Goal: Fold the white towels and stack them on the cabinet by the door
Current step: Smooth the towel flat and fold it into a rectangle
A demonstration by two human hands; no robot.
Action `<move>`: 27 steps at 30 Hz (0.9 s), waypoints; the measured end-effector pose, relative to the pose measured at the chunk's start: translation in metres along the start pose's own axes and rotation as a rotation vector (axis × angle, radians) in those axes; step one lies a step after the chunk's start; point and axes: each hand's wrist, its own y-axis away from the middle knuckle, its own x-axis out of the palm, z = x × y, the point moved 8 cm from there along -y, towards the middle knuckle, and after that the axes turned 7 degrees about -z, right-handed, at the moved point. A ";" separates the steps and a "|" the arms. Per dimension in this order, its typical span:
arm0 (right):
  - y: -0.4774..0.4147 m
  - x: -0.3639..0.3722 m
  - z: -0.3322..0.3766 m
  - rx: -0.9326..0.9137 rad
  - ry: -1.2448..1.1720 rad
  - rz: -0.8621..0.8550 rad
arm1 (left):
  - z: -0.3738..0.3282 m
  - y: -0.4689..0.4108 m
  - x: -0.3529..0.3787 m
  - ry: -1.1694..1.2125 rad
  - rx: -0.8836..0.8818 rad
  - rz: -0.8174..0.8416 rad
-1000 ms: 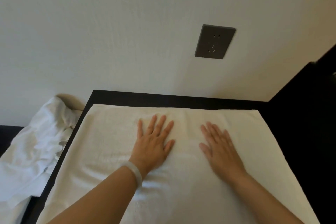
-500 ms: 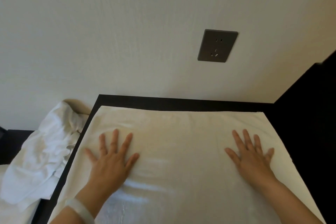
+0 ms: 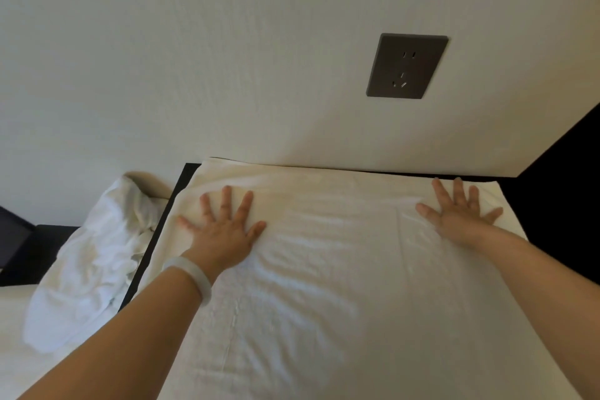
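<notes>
A white towel (image 3: 341, 269) lies spread flat over the black cabinet top (image 3: 186, 177), its far edge against the wall. My left hand (image 3: 224, 230) presses flat on the towel near its far left corner, fingers spread, with a white bangle on the wrist. Near the far right corner my right hand (image 3: 461, 211) also lies flat on the towel with fingers apart. Neither hand holds anything. Small ripples run across the cloth between the hands.
A crumpled heap of white towels (image 3: 94, 256) lies left of the cabinet on a white surface. A dark wall socket (image 3: 406, 66) sits on the pale wall above. A black panel (image 3: 565, 178) rises at the right edge.
Both hands have slid apart from the towel's middle to its far corners, smoothing the cloth. The towel's far edge now lies up against the wall.
</notes>
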 end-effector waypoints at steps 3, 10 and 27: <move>0.008 -0.004 0.005 -0.008 -0.030 -0.020 | -0.001 0.008 -0.004 0.023 -0.006 0.024; 0.081 0.021 -0.047 0.133 0.005 -0.213 | -0.084 0.065 0.001 -0.041 0.411 -0.212; -0.009 -0.021 -0.056 0.030 -0.035 -0.016 | -0.116 0.021 0.020 -0.050 0.283 -0.198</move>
